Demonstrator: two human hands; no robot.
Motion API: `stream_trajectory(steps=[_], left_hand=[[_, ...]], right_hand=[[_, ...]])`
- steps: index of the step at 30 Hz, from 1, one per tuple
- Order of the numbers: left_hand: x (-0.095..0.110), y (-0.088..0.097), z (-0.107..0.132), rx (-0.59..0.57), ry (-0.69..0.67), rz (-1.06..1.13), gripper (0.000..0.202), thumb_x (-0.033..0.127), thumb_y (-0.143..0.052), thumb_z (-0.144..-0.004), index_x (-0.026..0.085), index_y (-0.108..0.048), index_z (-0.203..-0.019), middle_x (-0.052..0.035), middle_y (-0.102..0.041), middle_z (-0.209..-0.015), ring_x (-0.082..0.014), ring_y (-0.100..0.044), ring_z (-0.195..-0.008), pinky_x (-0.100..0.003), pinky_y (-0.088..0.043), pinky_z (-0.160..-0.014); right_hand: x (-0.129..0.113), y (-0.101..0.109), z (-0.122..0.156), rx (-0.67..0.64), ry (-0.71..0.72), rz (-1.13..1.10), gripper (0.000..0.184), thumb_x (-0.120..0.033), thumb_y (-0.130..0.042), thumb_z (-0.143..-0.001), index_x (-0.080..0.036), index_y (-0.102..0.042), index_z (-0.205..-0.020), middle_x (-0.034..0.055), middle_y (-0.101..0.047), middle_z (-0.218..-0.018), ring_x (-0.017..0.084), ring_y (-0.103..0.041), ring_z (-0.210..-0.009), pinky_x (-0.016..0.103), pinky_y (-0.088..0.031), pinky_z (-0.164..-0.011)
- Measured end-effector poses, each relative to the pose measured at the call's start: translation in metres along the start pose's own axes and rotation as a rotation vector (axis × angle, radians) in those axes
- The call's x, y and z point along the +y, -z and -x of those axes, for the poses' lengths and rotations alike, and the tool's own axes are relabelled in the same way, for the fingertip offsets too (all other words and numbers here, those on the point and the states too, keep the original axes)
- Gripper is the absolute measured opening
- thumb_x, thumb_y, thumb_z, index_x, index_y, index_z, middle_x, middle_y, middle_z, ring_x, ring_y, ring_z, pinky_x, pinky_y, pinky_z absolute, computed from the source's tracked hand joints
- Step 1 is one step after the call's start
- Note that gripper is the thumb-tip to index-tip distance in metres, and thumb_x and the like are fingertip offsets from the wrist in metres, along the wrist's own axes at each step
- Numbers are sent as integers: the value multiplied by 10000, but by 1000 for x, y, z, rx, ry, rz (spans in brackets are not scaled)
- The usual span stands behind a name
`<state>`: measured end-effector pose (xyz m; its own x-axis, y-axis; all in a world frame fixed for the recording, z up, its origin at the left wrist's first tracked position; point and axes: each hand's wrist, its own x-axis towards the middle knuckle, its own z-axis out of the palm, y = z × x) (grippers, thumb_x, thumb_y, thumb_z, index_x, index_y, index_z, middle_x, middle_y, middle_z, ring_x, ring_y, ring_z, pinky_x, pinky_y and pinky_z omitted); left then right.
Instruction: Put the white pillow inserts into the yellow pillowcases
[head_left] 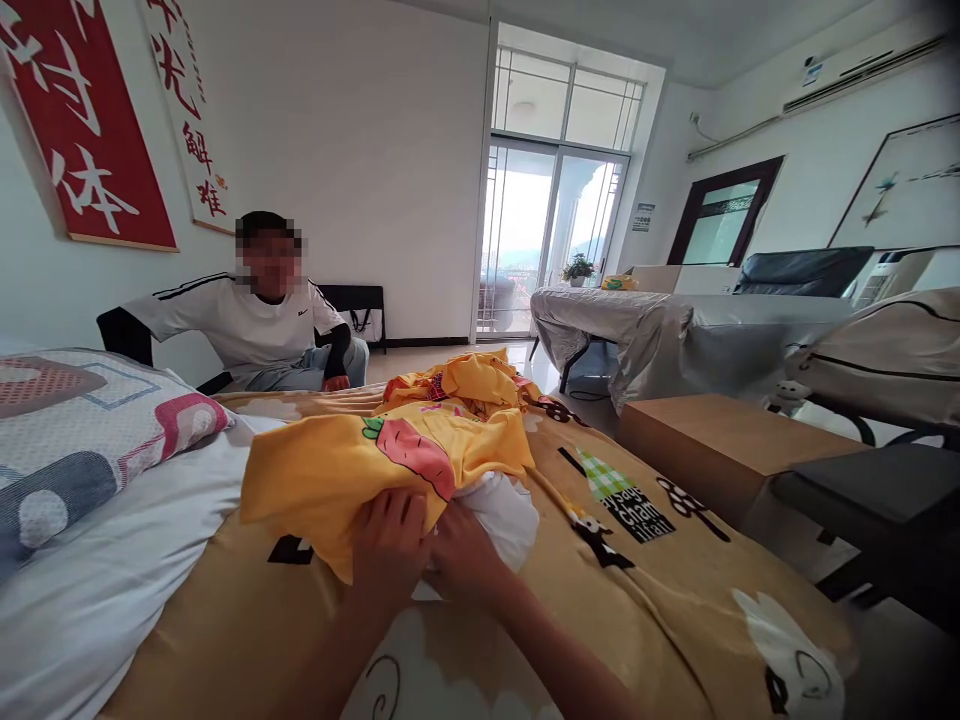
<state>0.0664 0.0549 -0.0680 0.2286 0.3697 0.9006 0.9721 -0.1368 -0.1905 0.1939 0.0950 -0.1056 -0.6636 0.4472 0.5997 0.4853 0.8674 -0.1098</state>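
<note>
the left hand (pixel 390 545) is closed on the lower edge of a yellow cover (pixel 352 465), its fingers curled over the fabric and pressing it down. the right hand (pixel 466 552) sits just beside it, touching it, with its fingers tucked in at the cover's opening, gripping the fabric where a white pillow (pixel 511 512) bulges out. the cover bears a red carrot print and lies bunched across the middle of the bed, on top of a tan duvet (pixel 660 590) printed with cartoon figures and dark labels; the pillow is partly inside it, with only its right end showing. more yellow cloth (pixel 472 380) is heaped behind the cover, further up the bed. to the left a patterned pillow (pixel 82 430) in grey, pink and white rests on a white sheet (pixel 112 570). beyond the bed's far left corner another person (pixel 247 325) in a white shirt with black sleeves sits leaning forward, one hand near the duvet's edge. a red banner (pixel 90 130) with white characters hangs on the wall above. to the right of the bed stands a brown box (pixel 712 440), and behind it a sofa (pixel 675 335) under a grey sheet. a glass door (pixel 547 230) at the back lets in daylight, with a small plant (pixel 577 268) near it.
</note>
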Motion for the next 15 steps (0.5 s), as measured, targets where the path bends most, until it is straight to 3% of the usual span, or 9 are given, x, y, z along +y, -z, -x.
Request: stream_trajectory(steps=[3,5,7,9,10,13,15], left_hand=[[-14,-4,13,-63,75,-24,156,245,-492,-824,201,-619,-902,-43,-668,-733,-221,-607,-648,-332,-408,-599],[-24,-6,31,-87,90,-49,217,267,-483,-827,199,-641,-960,-46,-698,-763,-217,-626,-637,-322,-422,-572],[-33,-4,52,-119,70,-80,257,268,-478,-824,194,-654,-995,-53,-719,-810,-211,-637,-629,-312,-442,-552],[-39,5,74,-144,51,-146,286,293,-478,-815,198,-669,-1006,-74,-728,-834,-234,-647,-650,-326,-467,-552],[-40,13,83,-159,34,-174,291,299,-475,-811,205,-677,-998,-87,-729,-856,-257,-657,-693,-347,-488,-582],[-38,49,100,-222,-83,-183,285,186,-449,-800,250,-700,-919,-89,-723,-983,-289,-666,-871,-403,-524,-716],[-38,77,99,-267,-125,-122,294,114,-442,-801,263,-694,-826,-51,-729,-914,-229,-673,-786,-343,-533,-686]], right_hand=[[-5,24,42,-26,111,115,497,-357,-676,-780,-284,-546,-1254,120,-401,-1432,293,-436,-1231,421,-445,-936],[1,40,75,136,101,151,516,-286,-614,-831,-295,-462,-1325,109,-406,-1424,264,-432,-1246,410,-436,-961],[12,46,102,390,-108,172,476,-237,-569,-858,-269,-443,-1315,116,-477,-1340,256,-467,-1216,422,-439,-960],[22,40,115,512,-377,122,472,-279,-586,-853,-236,-430,-1295,128,-536,-1251,262,-539,-1131,419,-482,-898],[24,32,115,490,-458,66,514,-329,-612,-833,-219,-418,-1296,134,-551,-1229,268,-565,-1097,411,-501,-868],[11,-1,95,400,-488,-105,643,-411,-679,-746,-175,-408,-1279,148,-562,-1201,283,-586,-1069,388,-522,-844],[-8,-19,77,432,-468,-160,650,-426,-700,-721,-170,-420,-1249,147,-565,-1180,285,-583,-1066,380,-519,-849]])
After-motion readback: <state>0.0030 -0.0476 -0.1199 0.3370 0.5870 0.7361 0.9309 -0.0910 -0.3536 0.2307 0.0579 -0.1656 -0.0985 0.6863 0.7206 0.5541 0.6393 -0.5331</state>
